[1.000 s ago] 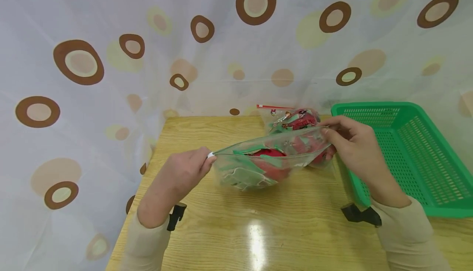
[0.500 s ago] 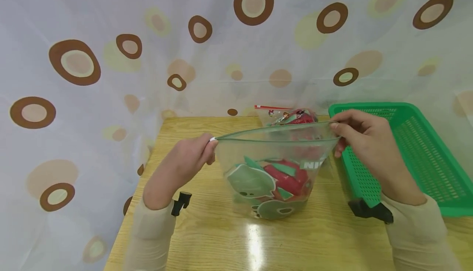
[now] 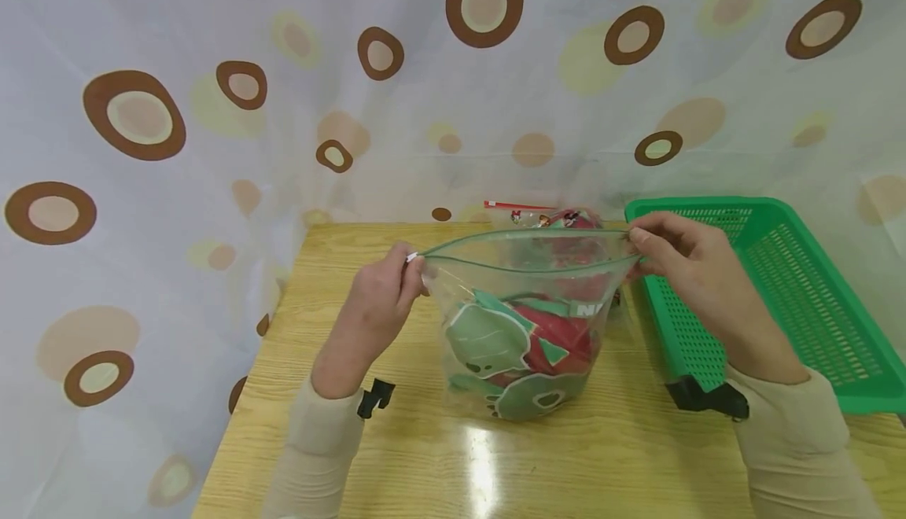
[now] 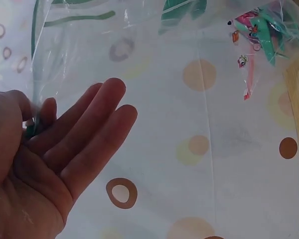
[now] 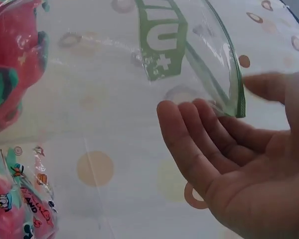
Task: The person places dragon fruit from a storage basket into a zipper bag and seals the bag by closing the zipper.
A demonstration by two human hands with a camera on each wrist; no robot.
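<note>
A clear zip bag [image 3: 488, 338] with green prints hangs upright over the table, red and green contents [image 3: 566, 338] inside. Its green-edged mouth gapes between my hands. My left hand [image 3: 385, 291] pinches the left end of the zip, where a white slider [image 3: 413, 256] sits. In the left wrist view three fingers [image 4: 102, 132] of that hand stretch out beside the bag. With thumb and forefinger my right hand [image 3: 690, 275] pinches the zip's right corner; the other fingers [image 5: 189, 144] lie loosely curved beneath it.
Behind the held bag, a second clear bag with a red zip [image 3: 520, 205] and red and green contents lies at the table's back. A green plastic basket [image 3: 778, 212] stands on the right. A patterned curtain [image 3: 425, 47] closes off the rear of the wooden table [image 3: 396, 456].
The bag has swung from tilted to hanging upright, its front now facing me. Both hands rose with its mouth; the left then shifted right, and the mouth now gapes wider than half a second ago.
</note>
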